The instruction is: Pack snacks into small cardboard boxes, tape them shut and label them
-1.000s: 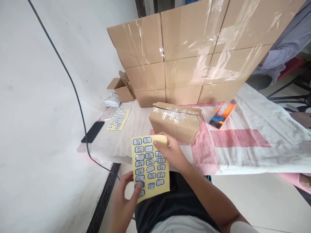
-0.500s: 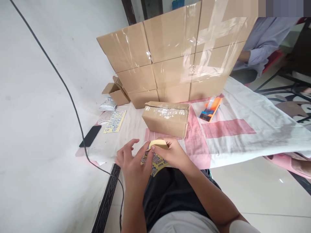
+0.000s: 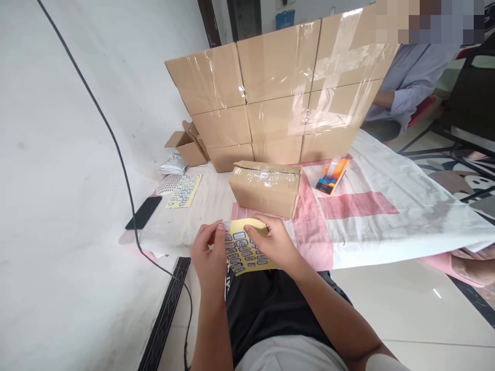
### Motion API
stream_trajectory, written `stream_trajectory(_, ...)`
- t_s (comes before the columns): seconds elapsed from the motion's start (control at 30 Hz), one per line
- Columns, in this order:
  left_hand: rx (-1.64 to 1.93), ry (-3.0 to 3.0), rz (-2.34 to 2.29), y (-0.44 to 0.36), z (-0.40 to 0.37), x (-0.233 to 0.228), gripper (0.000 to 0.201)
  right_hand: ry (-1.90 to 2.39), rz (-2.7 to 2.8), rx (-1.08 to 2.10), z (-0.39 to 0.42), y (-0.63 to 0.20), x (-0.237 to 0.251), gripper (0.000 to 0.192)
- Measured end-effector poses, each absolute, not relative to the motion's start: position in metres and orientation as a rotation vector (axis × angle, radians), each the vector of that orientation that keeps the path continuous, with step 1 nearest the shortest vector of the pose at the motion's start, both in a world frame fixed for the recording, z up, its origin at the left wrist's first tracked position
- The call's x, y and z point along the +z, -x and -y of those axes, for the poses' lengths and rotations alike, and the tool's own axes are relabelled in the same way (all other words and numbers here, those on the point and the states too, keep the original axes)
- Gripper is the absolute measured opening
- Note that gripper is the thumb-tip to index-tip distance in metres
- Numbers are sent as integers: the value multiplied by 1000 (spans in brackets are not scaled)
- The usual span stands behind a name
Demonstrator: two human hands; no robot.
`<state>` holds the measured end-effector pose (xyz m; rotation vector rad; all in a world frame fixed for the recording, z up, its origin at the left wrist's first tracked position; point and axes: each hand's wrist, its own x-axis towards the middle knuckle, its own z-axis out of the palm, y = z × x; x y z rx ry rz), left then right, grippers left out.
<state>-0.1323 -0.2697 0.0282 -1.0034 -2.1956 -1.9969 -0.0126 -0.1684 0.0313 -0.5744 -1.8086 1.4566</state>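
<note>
My right hand [image 3: 273, 239] grips a yellow sticker sheet [image 3: 245, 263] by its upper right part, thumb on its face. Blue-edged labels cover the sheet, which hangs over my lap at the table's front edge. At its upper left corner my left hand [image 3: 211, 242] pinches a small pale sticker [image 3: 226, 225] between thumb and forefinger. Just beyond my hands lies a closed cardboard box [image 3: 265, 190] with clear tape along its top. An orange and blue tape dispenser [image 3: 333, 176] rests to the right of that box.
A wall of taped cartons [image 3: 276, 108] stands behind. Left on the cloth-covered table [image 3: 363, 232] are a second sticker sheet [image 3: 184, 191], a black phone [image 3: 144, 213], silver packets [image 3: 173, 165] and an open small box [image 3: 189, 149]. A cable [image 3: 116, 139] hangs beside the wall; a person sits at right.
My left hand has drawn back to the left, with a small sticker now visible between its fingertips. The sheet has flattened and shows more of its face. My right hand keeps its hold.
</note>
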Motion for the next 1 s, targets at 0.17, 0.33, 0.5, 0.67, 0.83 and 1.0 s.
stream_trajectory(0.17, -2407, 483, 1946, 149, 291, 24, 29, 601, 1859, 1467, 143, 78, 26, 21)
stream_trajectory(0.33, -2519, 288, 1793, 169, 323, 18, 28, 736, 2056, 1411, 108, 214, 38, 11)
stream_trajectory(0.5, -2444, 109, 1858, 175, 340, 16, 40, 931, 2057, 1437, 90, 295, 51, 33)
stream_trajectory(0.67, -2474, 10, 1987, 179, 328, 4, 40, 859, 2053, 1410, 109, 253, 34, 52)
stream_trajectory(0.83, -2490, 374, 1961, 168, 272, -10, 22, 559, 2070, 1522, 137, 118, 5, 21)
stream_trajectory(1.0, -2740, 969, 1917, 114, 212, -23, 15, 471, 1644, 1511, 140, 17, -14, 16)
